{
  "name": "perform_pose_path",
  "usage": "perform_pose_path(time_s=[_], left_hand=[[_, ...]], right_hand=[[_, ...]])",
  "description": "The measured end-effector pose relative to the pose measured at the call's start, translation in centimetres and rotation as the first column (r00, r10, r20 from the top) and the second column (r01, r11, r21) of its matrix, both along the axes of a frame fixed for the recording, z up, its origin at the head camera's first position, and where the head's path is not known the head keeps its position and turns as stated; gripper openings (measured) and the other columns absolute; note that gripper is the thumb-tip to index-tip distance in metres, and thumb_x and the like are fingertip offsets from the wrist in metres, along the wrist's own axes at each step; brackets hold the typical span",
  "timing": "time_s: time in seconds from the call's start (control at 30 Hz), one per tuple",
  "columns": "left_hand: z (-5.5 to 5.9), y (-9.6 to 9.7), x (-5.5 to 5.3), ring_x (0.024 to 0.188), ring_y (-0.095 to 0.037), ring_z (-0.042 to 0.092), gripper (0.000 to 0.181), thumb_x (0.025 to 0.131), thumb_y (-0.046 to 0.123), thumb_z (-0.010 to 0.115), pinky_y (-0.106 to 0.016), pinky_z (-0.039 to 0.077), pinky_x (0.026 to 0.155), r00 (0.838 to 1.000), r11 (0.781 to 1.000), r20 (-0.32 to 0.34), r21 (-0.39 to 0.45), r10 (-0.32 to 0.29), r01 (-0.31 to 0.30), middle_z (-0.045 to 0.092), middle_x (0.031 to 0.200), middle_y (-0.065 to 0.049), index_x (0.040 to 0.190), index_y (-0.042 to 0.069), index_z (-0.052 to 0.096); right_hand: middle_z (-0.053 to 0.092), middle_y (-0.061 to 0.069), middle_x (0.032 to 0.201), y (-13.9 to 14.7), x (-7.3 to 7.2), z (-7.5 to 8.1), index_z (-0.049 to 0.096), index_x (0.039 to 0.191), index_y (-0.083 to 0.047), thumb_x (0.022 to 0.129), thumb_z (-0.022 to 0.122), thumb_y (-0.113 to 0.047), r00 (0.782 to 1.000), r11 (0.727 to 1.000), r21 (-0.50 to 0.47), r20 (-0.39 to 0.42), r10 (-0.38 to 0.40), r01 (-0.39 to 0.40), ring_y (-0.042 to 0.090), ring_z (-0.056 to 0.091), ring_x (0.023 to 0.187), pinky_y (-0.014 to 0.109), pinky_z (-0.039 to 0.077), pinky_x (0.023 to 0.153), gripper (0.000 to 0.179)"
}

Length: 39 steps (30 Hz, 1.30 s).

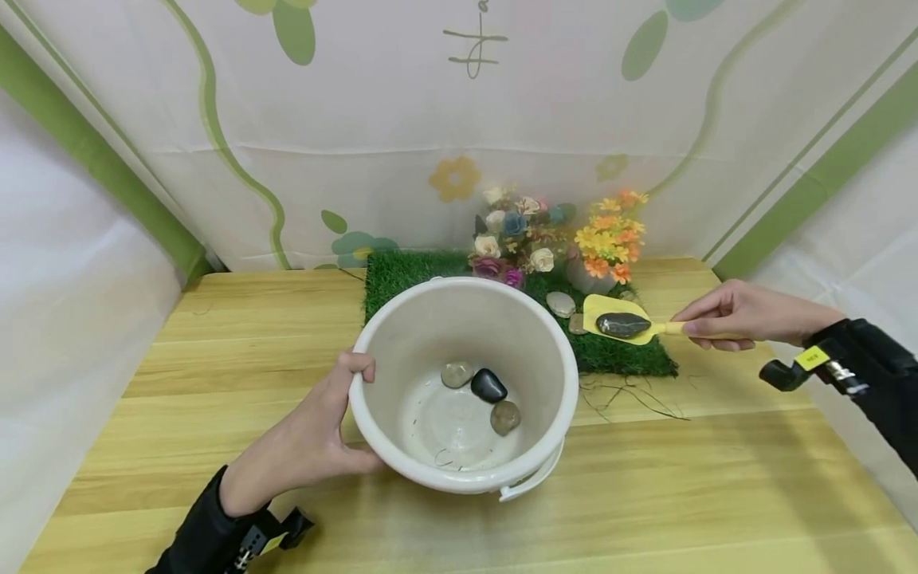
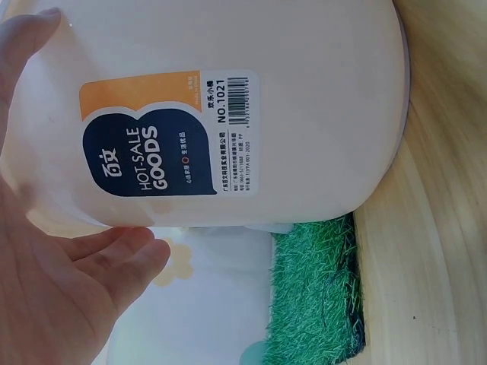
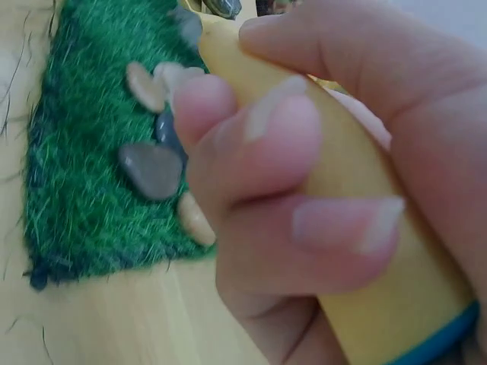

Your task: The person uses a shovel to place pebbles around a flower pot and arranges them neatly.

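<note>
My left hand grips the rim of a white plastic bucket, fingertips hooked over its left edge and thumb against the outer wall. A label is stuck on the bucket's side in the left wrist view. Three stones lie on the bottom inside: a black stone, a greyish stone and a brown stone. My right hand holds a small yellow shovel by its handle, right of the bucket. On the shovel's blade rests a dark grey stone.
Green artificial turf lies behind the bucket on the wooden table. It bears several stones, including a grey stone, mixed flowers and a pot of orange flowers. A printed curtain hangs behind.
</note>
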State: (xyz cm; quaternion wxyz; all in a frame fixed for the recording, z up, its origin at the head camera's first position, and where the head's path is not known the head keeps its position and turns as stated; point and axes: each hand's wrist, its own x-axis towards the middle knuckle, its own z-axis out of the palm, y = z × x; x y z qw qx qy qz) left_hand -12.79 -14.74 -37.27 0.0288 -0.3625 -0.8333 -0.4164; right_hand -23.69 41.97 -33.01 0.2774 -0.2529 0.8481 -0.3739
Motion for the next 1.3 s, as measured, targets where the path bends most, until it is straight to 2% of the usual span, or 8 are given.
perform_pose_path(time_s=[0.2,0.47,0.97,1.3], left_hand=[[0.0,0.1,0.0,0.117,-0.023,0.039,0.077,0.059,0.026,0.083,-0.034,0.047,0.078,1.000,1.000,0.002,0.002,0.001,-0.001,0.033,0.132,-0.010,0.107,0.008,0.026],[0.0,0.1,0.0,0.117,-0.024,0.039,0.076,0.060,0.024,0.083,-0.034,0.047,0.077,1.000,1.000,0.007,0.008,-0.006,0.006,0.031,0.135,-0.010,0.107,0.007,0.025],[0.1,0.2,-0.1,0.116,-0.025,0.039,0.076,0.058,0.023,0.082,-0.036,0.047,0.078,1.000,1.000,-0.006,0.006,-0.003,0.003,0.035,0.128,-0.011,0.107,0.008,0.026],[0.1,0.3,-0.1,0.115,-0.025,0.040,0.076,0.059,0.022,0.082,-0.034,0.047,0.078,1.000,1.000,-0.003,-0.001,0.003,-0.003,0.038,0.125,-0.011,0.107,0.008,0.026]], right_hand=[[0.058,0.009,0.071,1.2,-0.6,-1.7,0.060,0.116,-0.005,0.095,0.047,-0.006,0.998,0.996,-0.051,0.001,0.067,-0.067,0.020,0.037,0.041,0.032,0.037,0.034,0.025],[0.056,0.008,0.068,2.1,-1.1,-3.0,0.061,0.113,-0.005,0.096,0.045,-0.007,0.996,0.995,-0.046,0.024,0.085,-0.084,0.019,0.036,0.041,0.032,0.037,0.036,0.023],[0.059,0.006,0.066,2.8,-1.7,-3.1,0.061,0.114,-0.003,0.095,0.051,-0.016,0.999,0.995,0.092,0.004,0.041,-0.041,0.017,0.039,0.041,0.031,0.039,0.037,0.025],[0.058,0.007,0.065,2.3,-1.9,-2.7,0.061,0.113,0.000,0.094,0.052,-0.017,0.999,0.992,0.119,0.025,0.036,-0.039,0.017,0.037,0.041,0.031,0.037,0.037,0.027]])
